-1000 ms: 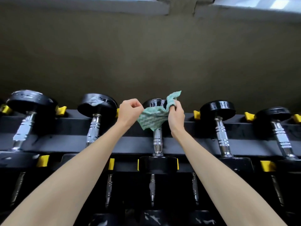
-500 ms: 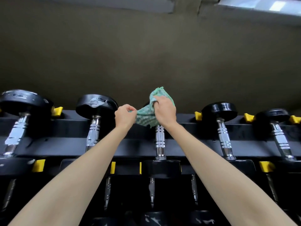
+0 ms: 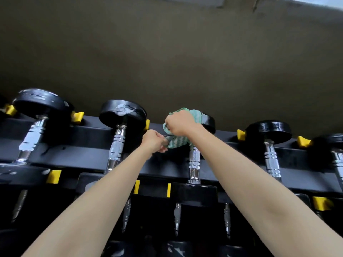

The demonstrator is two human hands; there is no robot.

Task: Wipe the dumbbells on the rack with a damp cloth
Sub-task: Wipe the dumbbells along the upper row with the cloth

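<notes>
Right hand [image 3: 181, 123] has moved up, gripping cloth [image 3: 177, 143] bunched over the centre dumbbell [image 3: 194, 160] far head, mid-frame; left hand [image 3: 155, 140] pinches its lower corner. Head wipe looks underway.

Five dumbbells [image 3: 118, 143] sit in the top row — the fifth cut off at the right edge — and four more chrome handles [image 3: 127, 214] show in the row below. There are nine yellow stops [image 3: 52, 176], one cloth [image 3: 178, 143] and two hands: left hand [image 3: 155, 140], right hand [image 3: 181, 123].
</notes>
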